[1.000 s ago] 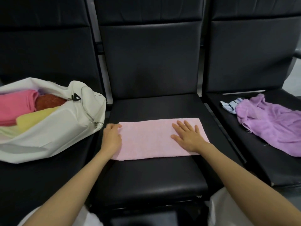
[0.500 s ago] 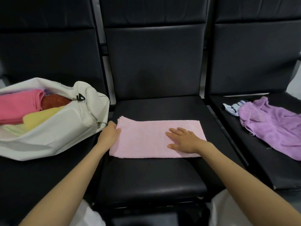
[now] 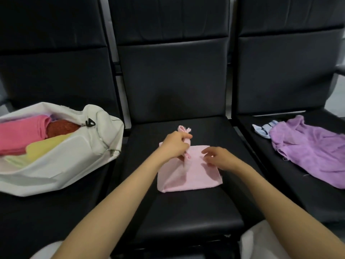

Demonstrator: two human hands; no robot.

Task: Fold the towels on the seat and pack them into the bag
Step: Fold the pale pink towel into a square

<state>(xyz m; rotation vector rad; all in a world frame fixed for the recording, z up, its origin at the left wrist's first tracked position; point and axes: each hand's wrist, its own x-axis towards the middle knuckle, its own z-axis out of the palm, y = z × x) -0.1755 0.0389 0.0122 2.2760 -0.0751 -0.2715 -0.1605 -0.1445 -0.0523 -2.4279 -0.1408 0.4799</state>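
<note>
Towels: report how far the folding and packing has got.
Done: coloured towels sit in the white bag. In hand: the left hand grips the light pink towel, part-folded on the middle seat, right hand over it. Left: purple towel and pale blue cloth lie unfolded on the right seat.

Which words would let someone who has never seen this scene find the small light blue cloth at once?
Look at the rightmost black padded seat of the three. A crumpled purple towel sprawls across it; the small light blue cloth lies against that towel's far left corner. It alone is pale blue with dark stripes, and far smaller than the towel.
</note>
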